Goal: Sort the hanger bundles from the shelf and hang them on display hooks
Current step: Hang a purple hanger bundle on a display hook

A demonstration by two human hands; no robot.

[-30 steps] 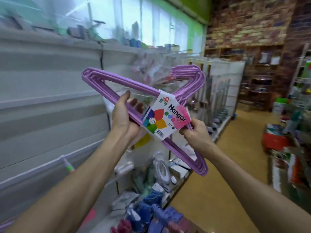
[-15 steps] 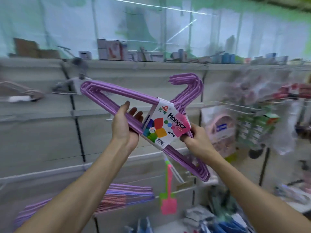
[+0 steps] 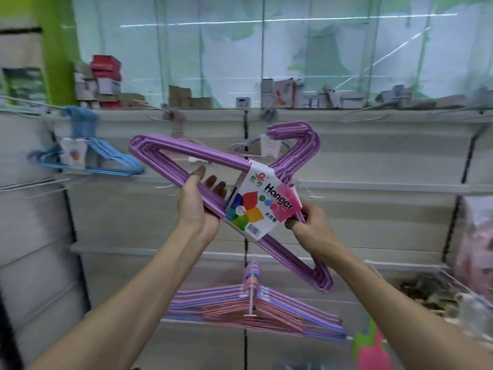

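A bundle of purple hangers (image 3: pixel 186 153) with a white "Hanger" label (image 3: pixel 262 202) is held up in front of the wall panel, tilted with its hooks up right. My left hand (image 3: pixel 196 206) grips the bundle's lower bar just left of the label. My right hand (image 3: pixel 309 225) pinches the bars at the label's right edge. On a display hook (image 3: pixel 250 297) below hang purple and pink hanger bundles (image 3: pixel 256 311). A blue hanger bundle (image 3: pixel 88 156) hangs at the upper left, and a pale bundle (image 3: pixel 253 145) hangs behind the held one.
Bare wire hooks (image 3: pixel 34 188) stick out of the white slat wall at left. A top shelf carries small boxes (image 3: pixel 106 81). A pink and green plastic item (image 3: pixel 373 345) hangs low right, and packaged goods (image 3: pixel 477 236) sit at the far right.
The view has swung left from the aisle to face the wall display. Both hands keep the same hold on the purple bundle. The hanging blue and lower purple-pink bundles have come into view.
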